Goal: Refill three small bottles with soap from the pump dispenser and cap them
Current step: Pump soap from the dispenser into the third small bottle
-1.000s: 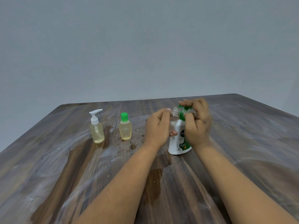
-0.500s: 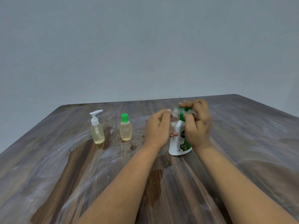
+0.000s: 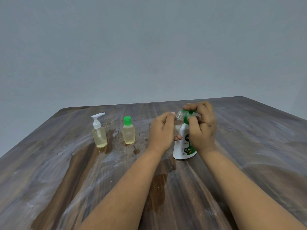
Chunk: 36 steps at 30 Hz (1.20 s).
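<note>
Nothing shifted since the earlier frames. Left hand (image 3: 162,131), fingers curled round a clear uncapped bottle (image 3: 179,119), mouth held under the green pump (image 3: 188,114). Right hand (image 3: 201,128), fingers curled over that pump on the white dispenser (image 3: 181,146). Standing left on the wet desk (image 3: 66,163): pump-top bottle (image 3: 99,136), green-capped bottle (image 3: 128,132), both filled yellow.

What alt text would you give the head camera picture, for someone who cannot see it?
A person's left hand holds a small clear uncapped bottle at the nozzle of a white soap dispenser, whose green pump the right hand covers. To the left on the wet wooden table stand a capped green-topped bottle and a white-pump bottle, both holding yellowish liquid.
</note>
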Available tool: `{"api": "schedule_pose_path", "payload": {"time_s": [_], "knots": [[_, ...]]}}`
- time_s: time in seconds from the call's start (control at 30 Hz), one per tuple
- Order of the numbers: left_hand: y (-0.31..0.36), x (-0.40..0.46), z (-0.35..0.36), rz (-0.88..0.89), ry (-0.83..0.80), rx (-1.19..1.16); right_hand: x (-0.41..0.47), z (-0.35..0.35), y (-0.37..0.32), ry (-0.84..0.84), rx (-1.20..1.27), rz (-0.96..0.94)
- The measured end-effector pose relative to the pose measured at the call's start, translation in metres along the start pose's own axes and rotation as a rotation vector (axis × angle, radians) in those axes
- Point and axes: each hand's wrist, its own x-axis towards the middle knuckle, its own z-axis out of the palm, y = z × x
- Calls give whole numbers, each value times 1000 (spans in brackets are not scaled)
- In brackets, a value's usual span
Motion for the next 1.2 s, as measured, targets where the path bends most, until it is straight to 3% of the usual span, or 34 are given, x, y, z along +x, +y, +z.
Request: {"api": "schedule_pose_path", "payload": {"time_s": [1.2], "knots": [[3, -1, 0, -14, 19, 4, 0, -2, -2, -14, -27, -37]]}}
